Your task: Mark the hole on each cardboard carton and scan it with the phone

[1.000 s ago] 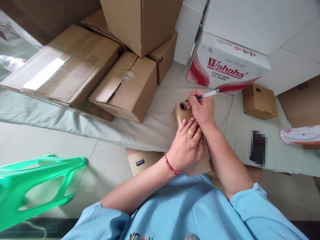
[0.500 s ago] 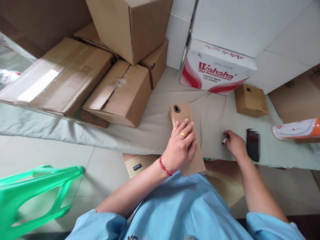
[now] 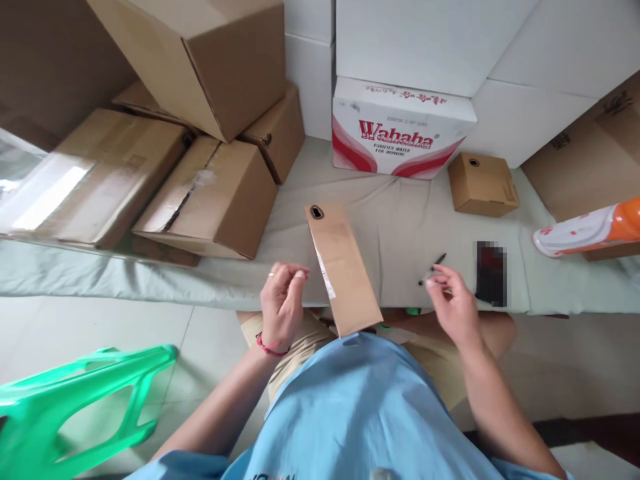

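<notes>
Brown cardboard carton (image 3: 346, 277) overhangs the table (image 3: 395, 220) edge, its long axis running away and leftward, hole (image 3: 317, 213) at the far end. Left hand (image 3: 284, 303) curls narrow beside it; whether the right hand (image 3: 454, 303) grips the pen (image 3: 439, 261), I cannot tell.

Pen (image 3: 439, 261) right of carton (image 3: 345, 260), stacked boxes (image 3: 220, 200) left; Wahaha box (image 3: 397, 157) behind, on cloth (image 3: 405, 213).

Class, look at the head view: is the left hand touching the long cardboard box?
Apart. The head view shows a narrow strip of pale cloth between the left hand and the long cardboard box.
</notes>
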`<act>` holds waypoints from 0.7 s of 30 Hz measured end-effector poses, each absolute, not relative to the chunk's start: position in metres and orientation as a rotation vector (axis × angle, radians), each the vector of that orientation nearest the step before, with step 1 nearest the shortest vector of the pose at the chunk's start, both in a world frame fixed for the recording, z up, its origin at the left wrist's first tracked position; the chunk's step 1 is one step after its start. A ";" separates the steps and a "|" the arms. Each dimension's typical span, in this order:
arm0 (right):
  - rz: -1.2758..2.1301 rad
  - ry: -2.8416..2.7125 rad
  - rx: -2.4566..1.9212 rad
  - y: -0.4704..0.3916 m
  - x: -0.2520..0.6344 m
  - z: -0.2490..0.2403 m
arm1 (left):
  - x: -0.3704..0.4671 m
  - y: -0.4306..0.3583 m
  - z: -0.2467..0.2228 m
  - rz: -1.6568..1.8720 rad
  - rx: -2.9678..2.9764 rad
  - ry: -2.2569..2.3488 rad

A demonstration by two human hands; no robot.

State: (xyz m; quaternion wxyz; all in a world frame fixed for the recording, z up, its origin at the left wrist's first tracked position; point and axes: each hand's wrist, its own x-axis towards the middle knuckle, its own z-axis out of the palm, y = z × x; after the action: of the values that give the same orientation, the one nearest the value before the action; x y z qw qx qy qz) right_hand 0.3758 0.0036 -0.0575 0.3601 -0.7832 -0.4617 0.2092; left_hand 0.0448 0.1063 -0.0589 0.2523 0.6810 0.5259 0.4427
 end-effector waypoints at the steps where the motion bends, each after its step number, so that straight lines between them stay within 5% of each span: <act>1: 0.617 -1.251 -1.919 0.003 0.358 -0.052 | 0.045 0.102 -0.063 1.097 1.834 1.421; 10: 0.866 -1.367 -1.982 0.032 0.299 -0.034 | 0.082 0.071 -0.067 0.994 2.218 1.005; 14: 1.249 -0.893 -1.682 0.020 0.321 -0.041 | 0.062 0.075 -0.074 0.856 1.608 1.253; 21: 1.458 -0.945 -1.417 0.011 0.297 -0.024 | 0.036 0.070 -0.061 0.687 0.963 0.850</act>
State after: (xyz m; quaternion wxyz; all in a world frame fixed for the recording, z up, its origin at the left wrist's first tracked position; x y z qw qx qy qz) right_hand 0.2969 0.0113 -0.0243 0.4346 -0.5693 -0.3797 0.5855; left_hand 0.0359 0.0698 -0.0612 0.7462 0.4402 0.3886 0.3138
